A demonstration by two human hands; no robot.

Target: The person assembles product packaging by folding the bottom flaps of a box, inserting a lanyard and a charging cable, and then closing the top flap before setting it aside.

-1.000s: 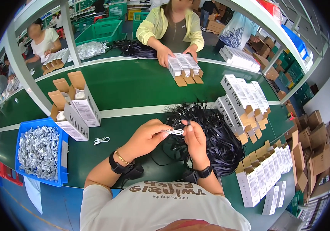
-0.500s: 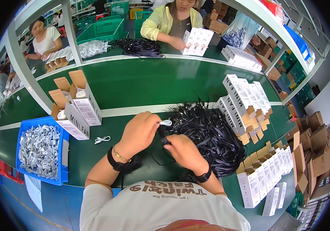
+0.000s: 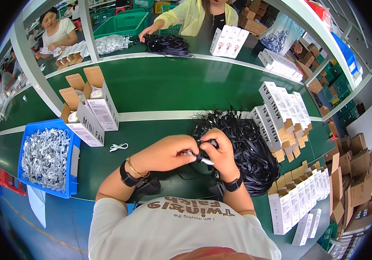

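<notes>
My left hand (image 3: pixel 175 151) is closed on a small bundled white cable (image 3: pixel 206 161), whose end sticks out between my two hands. Close beside it, my right hand (image 3: pixel 221 154) pinches a black strap (image 3: pixel 200 157); most of it is hidden by the fingers. Both hands meet above the green table, just left of a big tangled pile of black straps (image 3: pixel 255 160). Another bundled white cable (image 3: pixel 119 147) lies alone on the table, left of my left hand.
A blue bin (image 3: pixel 74 173) full of white cables stands at the left, beside open white cartons (image 3: pixel 92 130). Stacked white boxes (image 3: pixel 277 117) and a row of open boxes (image 3: pixel 298 201) are at the right. Across the bench, a person (image 3: pixel 190 19) reaches toward black straps (image 3: pixel 168 45).
My hands have come together, and the white cable now points down to the right between them. The person opposite has moved a hand from the white boxes to the far straps.
</notes>
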